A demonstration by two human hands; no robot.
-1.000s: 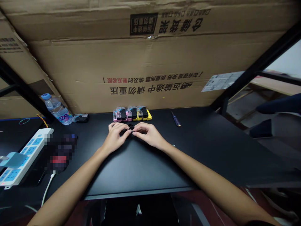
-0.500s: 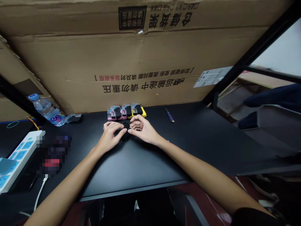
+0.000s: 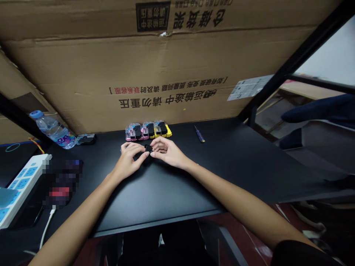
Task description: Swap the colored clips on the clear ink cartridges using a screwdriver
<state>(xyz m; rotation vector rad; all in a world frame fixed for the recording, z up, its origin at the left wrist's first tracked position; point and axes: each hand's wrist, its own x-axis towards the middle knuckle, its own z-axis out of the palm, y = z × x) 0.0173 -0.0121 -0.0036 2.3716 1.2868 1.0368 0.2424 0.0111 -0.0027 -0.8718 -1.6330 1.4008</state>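
Observation:
A small black part, its kind too small to make out, is pinched between my two hands just above the black desk. My left hand grips it from the left with thumb and fingers. From the right, my right hand has its thumb and curled fingertips on the same part. Just behind my hands is a row of small packaged items with black bodies: pink-edged ones on the left and yellow-edged ones on the right.
A purple screwdriver lies to the right. On the left are a water bottle, another black packaged item, a white power strip and a phone with a white cable. A large cardboard sheet stands behind the desk.
Both hands stay around the small black part with almost no movement. The whole view has shifted slightly.

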